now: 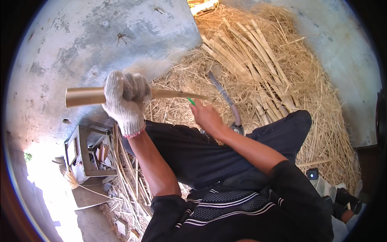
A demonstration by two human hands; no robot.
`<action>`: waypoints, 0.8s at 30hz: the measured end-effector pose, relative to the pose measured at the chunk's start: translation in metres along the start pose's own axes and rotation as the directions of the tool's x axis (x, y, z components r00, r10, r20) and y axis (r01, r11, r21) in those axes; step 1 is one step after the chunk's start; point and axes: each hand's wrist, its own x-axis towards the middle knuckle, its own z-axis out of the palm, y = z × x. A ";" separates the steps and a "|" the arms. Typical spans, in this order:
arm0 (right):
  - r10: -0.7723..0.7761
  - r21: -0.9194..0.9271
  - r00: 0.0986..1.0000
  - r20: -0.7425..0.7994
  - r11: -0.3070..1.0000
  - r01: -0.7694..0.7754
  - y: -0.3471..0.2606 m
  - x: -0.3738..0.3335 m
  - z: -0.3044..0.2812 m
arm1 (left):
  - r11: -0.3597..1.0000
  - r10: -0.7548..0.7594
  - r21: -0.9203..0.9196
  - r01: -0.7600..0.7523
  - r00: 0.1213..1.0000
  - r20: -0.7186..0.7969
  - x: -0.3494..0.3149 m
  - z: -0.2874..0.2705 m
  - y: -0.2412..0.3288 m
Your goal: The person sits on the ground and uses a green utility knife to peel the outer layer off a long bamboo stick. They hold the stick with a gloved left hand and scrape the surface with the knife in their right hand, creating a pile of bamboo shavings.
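My left hand (127, 94), in a white knitted glove, is wrapped round a split bamboo strip (84, 97). The strip lies nearly level across the view; its broad pale end sticks out to the left, and a narrowing length (171, 93) runs right. Close to that thin end is my bare right hand (207, 117), its fingers closed. A small green piece (191, 101) pokes out from those fingers; the rest of it is hidden, so its kind is unclear. Beyond my right hand a long curved blade with a handle (221, 89) rests on the shavings.
Many split bamboo strips (242, 52) lie at the far right on a heap of fine shavings (322, 101). A wooden frame with scraps (86, 161) stands at the left. Pale walls (100, 44) rise beyond. A small black device (312, 174) sits at the lower right.
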 end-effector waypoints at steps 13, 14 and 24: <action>-0.081 -0.104 0.992 -0.100 0.992 0.071 0.009 0.017 0.001 | 0.998 -0.046 -0.051 0.044 0.998 -0.036 0.024 0.006 -0.005; -0.088 -0.095 0.990 -0.106 0.992 0.078 0.012 0.017 0.010 | 0.997 -0.070 -0.027 0.068 0.995 -0.073 0.023 0.004 -0.007; -0.013 0.414 0.966 0.258 0.905 -0.098 0.011 0.021 -0.037 | 0.997 -0.068 -0.052 0.062 0.990 -0.127 0.024 0.010 0.002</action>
